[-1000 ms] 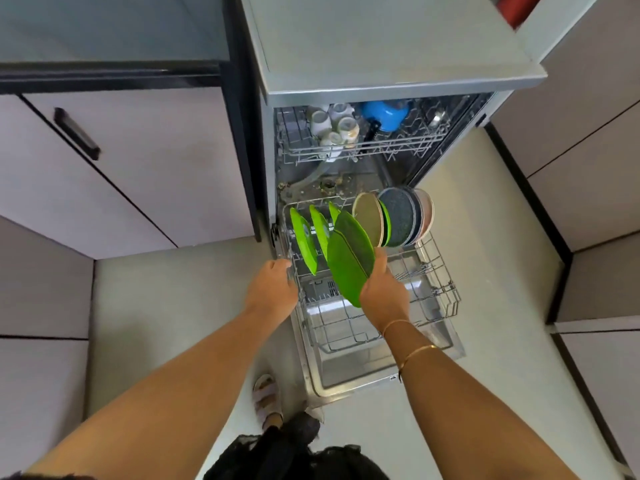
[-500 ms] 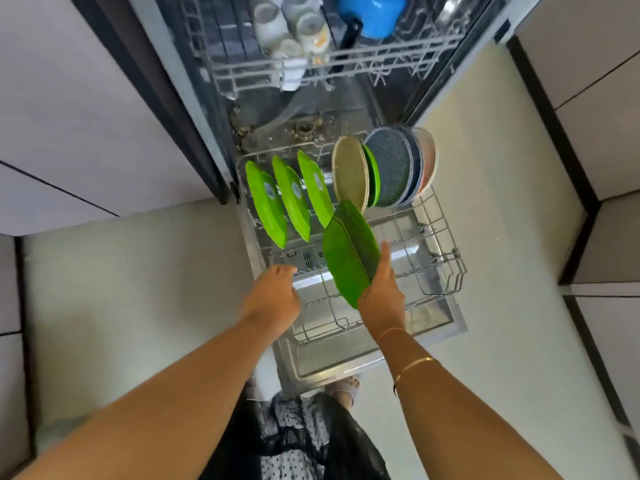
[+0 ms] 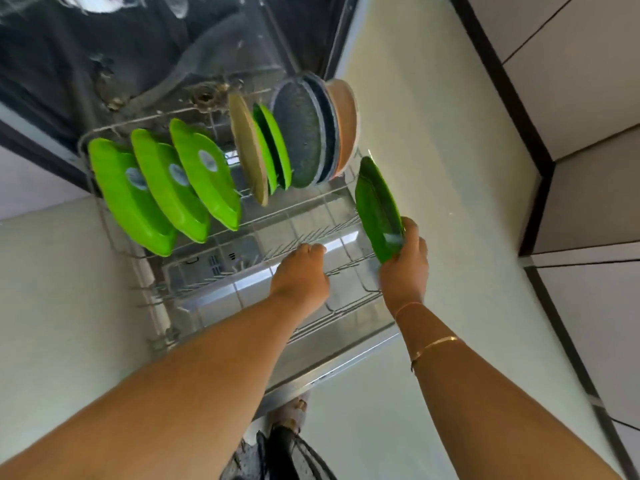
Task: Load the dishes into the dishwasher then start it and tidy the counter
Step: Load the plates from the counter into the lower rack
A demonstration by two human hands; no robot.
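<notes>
Fingers of your right hand are gripping the green plate by its bottom edge.
You're holding it upright, I'm guessing so it slides into the rack slots.

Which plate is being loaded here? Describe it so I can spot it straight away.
Find the dishwasher's pulled-out lower rack, with plates standing on edge. At the rack's right edge, the right hand grips one dark green plate by its lower rim. Unlike the three bright green plates slotted at the left, it is darker and the only one in a hand.
</notes>
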